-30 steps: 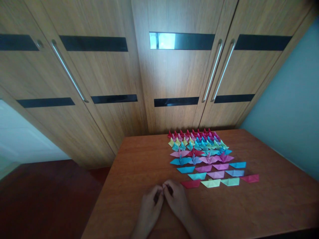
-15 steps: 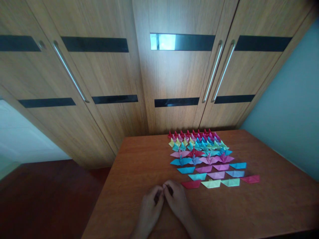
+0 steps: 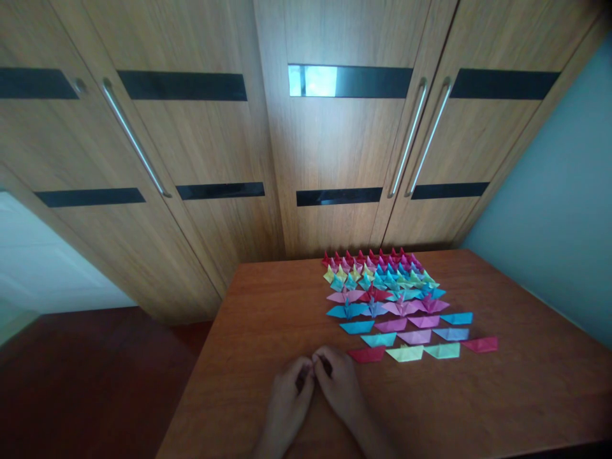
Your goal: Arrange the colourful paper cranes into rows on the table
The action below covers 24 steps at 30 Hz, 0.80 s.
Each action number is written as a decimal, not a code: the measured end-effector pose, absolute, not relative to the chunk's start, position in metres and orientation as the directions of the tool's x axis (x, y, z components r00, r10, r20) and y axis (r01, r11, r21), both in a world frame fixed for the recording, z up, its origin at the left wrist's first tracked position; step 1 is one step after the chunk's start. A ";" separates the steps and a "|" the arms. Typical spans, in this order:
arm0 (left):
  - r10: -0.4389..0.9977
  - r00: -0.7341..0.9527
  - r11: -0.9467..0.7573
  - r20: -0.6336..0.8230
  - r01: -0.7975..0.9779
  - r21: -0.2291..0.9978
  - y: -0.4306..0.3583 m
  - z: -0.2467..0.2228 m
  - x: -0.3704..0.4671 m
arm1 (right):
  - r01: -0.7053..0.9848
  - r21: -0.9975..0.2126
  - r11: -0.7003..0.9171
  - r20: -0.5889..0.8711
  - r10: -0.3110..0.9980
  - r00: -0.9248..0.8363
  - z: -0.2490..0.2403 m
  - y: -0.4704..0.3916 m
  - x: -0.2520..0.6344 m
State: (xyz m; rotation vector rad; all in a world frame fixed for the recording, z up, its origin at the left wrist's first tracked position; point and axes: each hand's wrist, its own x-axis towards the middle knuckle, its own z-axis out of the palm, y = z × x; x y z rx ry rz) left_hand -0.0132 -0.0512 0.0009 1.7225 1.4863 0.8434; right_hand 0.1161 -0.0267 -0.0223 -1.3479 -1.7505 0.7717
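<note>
a: state the condition of the left hand.
b: closed. the fingers curl inward, and the thumb and forefinger come together around a small dark gap. the fingertips meet those of the right hand.
a: state the condition of the right hand.
b: also closed, thumb and forefinger curled toward each other in a ring.
a: is any item gripped?
b: cannot tell. the meeting fingertips would hide a small item.
a: locate the nearest workpiece.
b: the red folded-paper piece lies on the wooden tabletop, just beside the knuckles of the right hand. contact cannot be determined.
a: list the rest of that row.
b: left to right: a pale yellow-green piece, a mint-green piece and a crimson piece, the last set slightly farther back.
a: describe the area behind it.
b: two rows of similar folded pieces, then origami cranes with wings spread, then close rows of narrow pointed origami figures near the wardrobe.
</note>
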 end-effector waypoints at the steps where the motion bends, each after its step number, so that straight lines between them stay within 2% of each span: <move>1: 0.991 0.129 -0.099 0.034 0.538 0.837 -0.051 0.002 -0.013 | 0.494 -0.831 0.255 0.218 0.967 -0.132 -0.022 -0.027 0.116; 18: 0.990 0.129 -0.116 0.055 0.536 0.836 -0.051 0.002 -0.014 | 0.491 -0.829 0.267 0.235 0.964 -0.126 -0.021 -0.029 0.116; 21: 0.988 0.134 -0.133 0.070 0.545 0.828 -0.052 0.002 -0.012 | 0.479 -0.835 0.273 0.262 0.961 -0.090 -0.024 -0.032 0.130; 24: 0.980 0.168 -0.189 0.111 0.578 0.794 -0.052 0.005 -0.002 | 0.543 -0.799 0.260 0.307 0.952 -0.003 -0.029 -0.032 0.167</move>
